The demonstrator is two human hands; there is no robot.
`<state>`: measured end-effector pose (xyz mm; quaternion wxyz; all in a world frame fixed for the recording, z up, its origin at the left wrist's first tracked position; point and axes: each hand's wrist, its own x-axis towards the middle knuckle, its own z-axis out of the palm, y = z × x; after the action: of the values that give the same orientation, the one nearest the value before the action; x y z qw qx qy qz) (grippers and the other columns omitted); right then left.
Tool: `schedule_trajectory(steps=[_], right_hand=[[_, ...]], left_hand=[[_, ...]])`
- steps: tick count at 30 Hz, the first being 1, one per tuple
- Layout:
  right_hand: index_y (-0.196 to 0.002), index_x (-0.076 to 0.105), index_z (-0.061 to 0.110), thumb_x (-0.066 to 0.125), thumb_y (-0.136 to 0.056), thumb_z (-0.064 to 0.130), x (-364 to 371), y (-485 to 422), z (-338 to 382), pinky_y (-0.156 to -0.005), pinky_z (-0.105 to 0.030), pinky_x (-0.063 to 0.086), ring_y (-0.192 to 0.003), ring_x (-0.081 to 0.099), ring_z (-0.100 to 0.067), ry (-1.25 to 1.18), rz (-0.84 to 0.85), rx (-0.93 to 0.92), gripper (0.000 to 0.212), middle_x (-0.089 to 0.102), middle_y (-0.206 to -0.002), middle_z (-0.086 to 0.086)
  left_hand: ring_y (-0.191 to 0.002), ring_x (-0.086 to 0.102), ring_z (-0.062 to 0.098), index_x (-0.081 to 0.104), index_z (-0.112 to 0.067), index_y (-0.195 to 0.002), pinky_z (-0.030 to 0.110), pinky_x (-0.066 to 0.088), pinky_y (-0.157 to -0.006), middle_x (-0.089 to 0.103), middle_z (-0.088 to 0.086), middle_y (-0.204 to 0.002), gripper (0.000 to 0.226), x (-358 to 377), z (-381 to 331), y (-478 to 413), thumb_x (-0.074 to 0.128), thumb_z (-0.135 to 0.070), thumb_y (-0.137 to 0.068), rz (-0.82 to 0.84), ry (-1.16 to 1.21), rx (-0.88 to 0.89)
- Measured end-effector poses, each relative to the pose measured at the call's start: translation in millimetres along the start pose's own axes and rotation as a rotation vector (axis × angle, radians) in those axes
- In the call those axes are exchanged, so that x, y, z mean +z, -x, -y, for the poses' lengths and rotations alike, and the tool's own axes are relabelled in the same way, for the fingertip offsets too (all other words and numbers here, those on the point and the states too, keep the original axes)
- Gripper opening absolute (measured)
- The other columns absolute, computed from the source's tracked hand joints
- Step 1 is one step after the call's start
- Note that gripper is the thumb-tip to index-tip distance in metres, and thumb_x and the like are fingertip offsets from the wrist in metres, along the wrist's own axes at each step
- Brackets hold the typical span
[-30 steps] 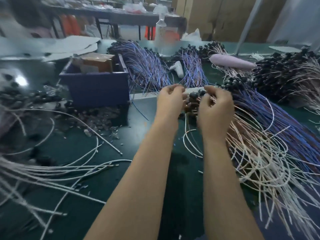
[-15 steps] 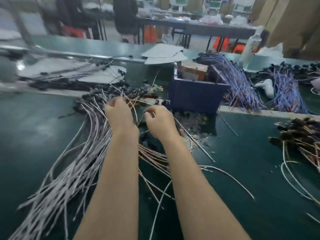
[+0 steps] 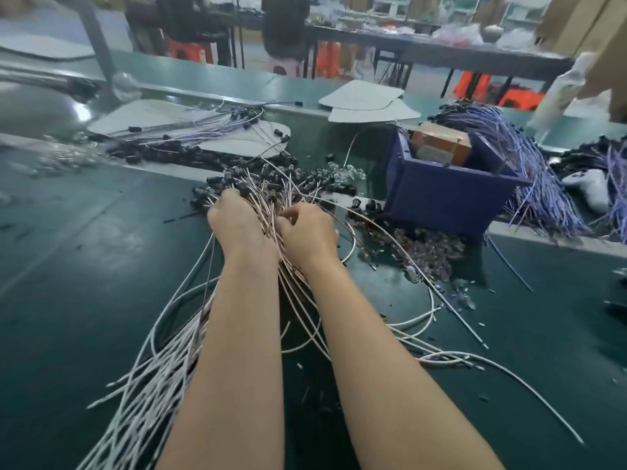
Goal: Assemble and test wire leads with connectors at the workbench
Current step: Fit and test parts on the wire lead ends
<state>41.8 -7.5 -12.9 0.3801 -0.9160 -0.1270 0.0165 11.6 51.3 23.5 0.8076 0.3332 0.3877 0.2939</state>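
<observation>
Looks like a wire-harness assembly workshop. Shows in the long green-topped workbench (image 3: pixel 84 266), heaped with white wire leads (image 3: pixel 159 368) tipped with black connectors (image 3: pixel 319 179), in bundles of blue-violet leads (image 3: pixel 522 154) beside a blue parts bin (image 3: pixel 448 198), and in more cluttered benches (image 3: pixel 458 57), orange stools (image 3: pixel 190 50) and cardboard cartons (image 3: pixel 576 25) behind.

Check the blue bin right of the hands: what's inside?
An orange-brown box pokes, tilted, above the rim of the blue bin. The bin's walls hide the box's lower part and anything else beneath it.
</observation>
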Motion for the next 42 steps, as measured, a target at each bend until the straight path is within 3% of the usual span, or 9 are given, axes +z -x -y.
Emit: schedule_trajectory(steps=[7, 12, 14, 18, 23, 28, 34, 37, 42], right_hand=[[-0.102, 0.053, 0.007, 0.056, -0.088, 0.015, -8.0, -9.9, -4.5, -0.071, -0.030, 0.038, -0.086, 0.051, -0.023, -0.094, -0.012, 0.129, 0.017, 0.054, -0.089, -0.004], [-0.060, 0.035, 0.014, 0.052, -0.082, 0.016, -13.6, -12.2, 1.7, -0.070, -0.033, 0.029, -0.056, 0.032, -0.021, -0.052, 0.061, 0.174, 0.028, 0.034, -0.055, -0.001], [-0.070, 0.052, 0.009, 0.050, -0.083, 0.015, -15.7, -10.0, 1.6, -0.076, -0.034, 0.038, -0.059, 0.042, -0.023, -0.071, 0.068, 0.186, 0.015, 0.048, -0.060, -0.005], [-0.113, 0.065, 0.016, 0.053, -0.088, 0.021, -12.0, -7.4, -4.6, -0.099, -0.042, 0.042, -0.108, 0.055, -0.027, -0.027, -0.008, 0.101, 0.028, 0.063, -0.115, -0.008], [-0.108, 0.068, 0.020, 0.055, -0.089, 0.046, -0.5, -4.1, 1.3, -0.099, -0.040, 0.035, -0.117, 0.045, -0.029, 0.154, -0.011, -0.056, 0.035, 0.054, -0.120, -0.010], [-0.106, 0.066, 0.013, 0.056, -0.086, 0.034, 0.8, -11.3, 11.8, -0.098, -0.039, 0.038, -0.114, 0.051, -0.030, 0.260, 0.081, -0.008, 0.030, 0.060, -0.115, -0.009], [-0.096, 0.070, 0.014, 0.057, -0.091, 0.024, -18.7, -7.3, 3.7, -0.071, -0.025, 0.041, -0.084, 0.059, -0.017, -0.153, -0.009, 0.051, 0.016, 0.067, -0.089, 0.000], [-0.094, 0.064, 0.011, 0.058, -0.093, 0.017, -46.4, -4.5, 8.2, -0.071, -0.030, 0.050, -0.070, 0.056, -0.011, -0.434, 0.006, 0.025, 0.009, 0.063, -0.083, 0.000], [-0.089, 0.054, 0.011, 0.051, -0.096, 0.009, -115.6, 5.6, 8.7, -0.054, -0.020, 0.052, -0.051, 0.057, -0.007, -0.967, -0.174, -0.060, 0.008, 0.062, -0.075, -0.005]], left_hand=[[-0.067, 0.042, 0.007, 0.048, -0.014, -0.107, 0.019, 0.031, -0.050, 0.045, -0.002, -0.081, 0.014, -0.7, 1.1, 0.3, 0.042, -0.019, -0.096, -0.015, -0.056, -0.029], [-0.071, 0.042, 0.009, 0.051, -0.010, -0.109, 0.019, 0.032, -0.056, 0.045, -0.001, -0.082, 0.017, 3.0, 2.1, 1.5, 0.042, -0.017, -0.095, -0.004, -0.043, 0.007], [-0.071, 0.042, 0.009, 0.050, -0.011, -0.106, 0.020, 0.033, -0.057, 0.046, 0.000, -0.082, 0.014, 3.4, 3.3, 2.2, 0.043, -0.016, -0.095, 0.007, -0.040, 0.013], [-0.064, 0.042, 0.007, 0.050, -0.013, -0.093, 0.020, 0.033, -0.054, 0.043, -0.002, -0.075, 0.007, 4.8, 6.2, 4.6, 0.044, -0.016, -0.095, 0.054, -0.026, -0.018], [-0.055, 0.034, 0.010, 0.047, -0.015, -0.093, 0.023, 0.029, -0.049, 0.037, -0.002, -0.068, 0.005, 4.1, 7.0, -2.1, 0.044, -0.018, -0.093, 0.029, -0.029, -0.037], [-0.061, 0.038, 0.018, 0.049, -0.013, -0.093, 0.028, 0.034, -0.057, 0.040, 0.002, -0.069, 0.007, 1.6, 3.9, -2.7, 0.043, -0.015, -0.090, 0.004, -0.056, 0.046], [-0.074, 0.042, 0.013, 0.053, -0.010, -0.109, 0.032, 0.037, -0.075, 0.047, 0.001, -0.084, 0.021, 1.9, 5.2, 2.2, 0.043, -0.016, -0.092, -0.011, -0.058, 0.098], [-0.071, 0.045, 0.011, 0.054, -0.013, -0.107, 0.023, 0.039, -0.066, 0.051, -0.001, -0.087, 0.019, 2.4, 8.3, 8.5, 0.042, -0.013, -0.093, 0.018, -0.137, 0.187], [-0.070, 0.053, -0.002, 0.063, -0.014, -0.106, 0.010, 0.041, -0.056, 0.064, -0.005, -0.089, 0.023, 22.4, 13.5, 44.1, 0.043, -0.024, -0.100, 0.540, -0.598, 0.482]])
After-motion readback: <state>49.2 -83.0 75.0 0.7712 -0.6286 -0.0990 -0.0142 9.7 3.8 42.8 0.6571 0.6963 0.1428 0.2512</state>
